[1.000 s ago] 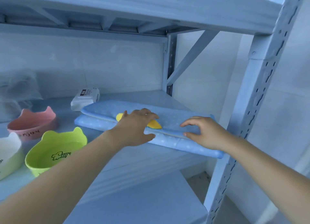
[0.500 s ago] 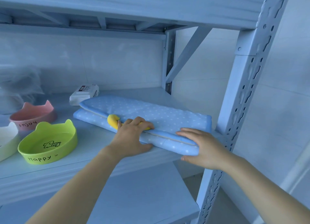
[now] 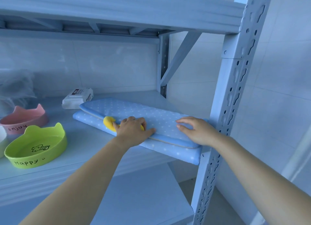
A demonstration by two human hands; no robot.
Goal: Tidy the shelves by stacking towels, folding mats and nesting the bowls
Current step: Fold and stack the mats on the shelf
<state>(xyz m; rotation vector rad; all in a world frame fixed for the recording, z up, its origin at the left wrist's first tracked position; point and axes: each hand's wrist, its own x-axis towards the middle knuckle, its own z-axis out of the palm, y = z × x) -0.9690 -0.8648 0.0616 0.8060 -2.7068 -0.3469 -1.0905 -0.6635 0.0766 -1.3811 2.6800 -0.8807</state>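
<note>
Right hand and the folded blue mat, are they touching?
Touching. The head view shows the right hand lying on the folded blue mat, its fingers spread flat on the top layer with no gap.

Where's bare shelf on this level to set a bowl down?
Free: shelf front between green bowl and folded blue mat; back strip behind mat, wipes pack to rear post. Crowded: left end by pink bowl; left hand, right hand on mat.
</note>
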